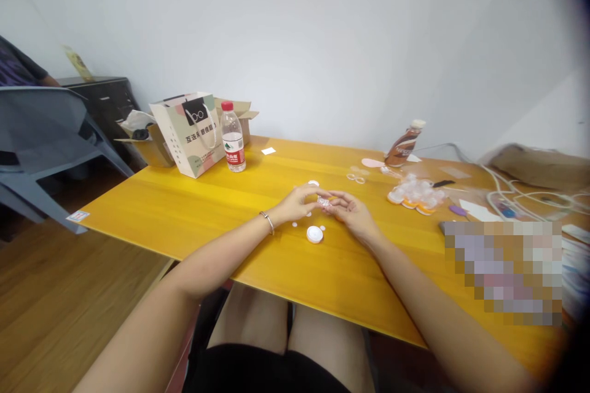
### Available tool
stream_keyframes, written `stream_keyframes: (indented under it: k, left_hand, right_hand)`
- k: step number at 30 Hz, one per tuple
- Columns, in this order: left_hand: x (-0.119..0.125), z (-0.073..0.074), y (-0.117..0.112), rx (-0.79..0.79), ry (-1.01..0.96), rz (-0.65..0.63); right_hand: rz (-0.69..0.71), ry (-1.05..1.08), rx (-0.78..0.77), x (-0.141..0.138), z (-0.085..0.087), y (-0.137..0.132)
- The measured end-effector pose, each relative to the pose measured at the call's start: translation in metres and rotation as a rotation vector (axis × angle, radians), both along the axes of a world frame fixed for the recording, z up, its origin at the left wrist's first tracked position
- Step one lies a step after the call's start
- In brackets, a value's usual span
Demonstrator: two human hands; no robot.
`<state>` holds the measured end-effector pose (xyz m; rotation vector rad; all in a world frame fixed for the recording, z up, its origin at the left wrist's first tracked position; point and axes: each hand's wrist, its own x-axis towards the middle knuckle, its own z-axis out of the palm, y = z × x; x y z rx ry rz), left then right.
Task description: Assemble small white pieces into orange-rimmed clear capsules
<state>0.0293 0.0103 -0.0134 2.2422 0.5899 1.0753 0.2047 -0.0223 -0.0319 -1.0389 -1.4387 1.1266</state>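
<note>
Hands meet over the middle of the yellow table [184, 209], a little back from its near edge. Left hand [297, 204], a thin bracelet [267, 221] at its wrist, has its fingers drawn narrow, the tips pinched on a small clear piece [323, 201]; right hand [351, 212] lies palm-up just beside it, fingers loosely curled, their tips touching the same piece from the other side. What the piece is cannot be told, being too small. On the table just in front of the hands, toward the near edge, lies a round white cap [314, 234], with a few smaller white bits around it and another beyond the left fingertips. Toward the right edge sits a heap of clear and orange small cases [417, 193]. Near the far edge stand a water bottle [233, 137] with a red cap and, touching its left side, a paper bag [191, 132]; further right along that edge a brown drink bottle [404, 144] tilts. White cables [520, 196] trail by the far right corner
</note>
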Motion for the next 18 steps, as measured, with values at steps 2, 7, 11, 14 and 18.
stream_keyframes:
  k: [2,7,11,14,18]
  left_hand:
    - [-0.0001,-0.0017,0.0015,0.009,0.004,-0.003]
    - [-0.0001,-0.0030,0.0024,0.006,0.012,-0.009]
    - [0.0009,0.0003,-0.0021,-0.037,0.001,-0.014]
    - [0.0028,0.0023,-0.0059,-0.084,-0.035,0.026]
    - [0.0054,-0.0015,-0.0051,-0.327,-0.084,0.091]
  right_hand:
    - [0.001,0.004,0.004,0.0003,-0.0009,0.0007]
    - [0.008,0.019,0.014,-0.0005,-0.0024,0.0007]
    - [0.007,0.047,0.017,-0.0011,-0.0006,-0.0009]
    - [0.000,0.031,0.020,-0.0010,0.0016,-0.0018]
    - [-0.019,0.008,0.046,-0.0020,0.0028,-0.0020]
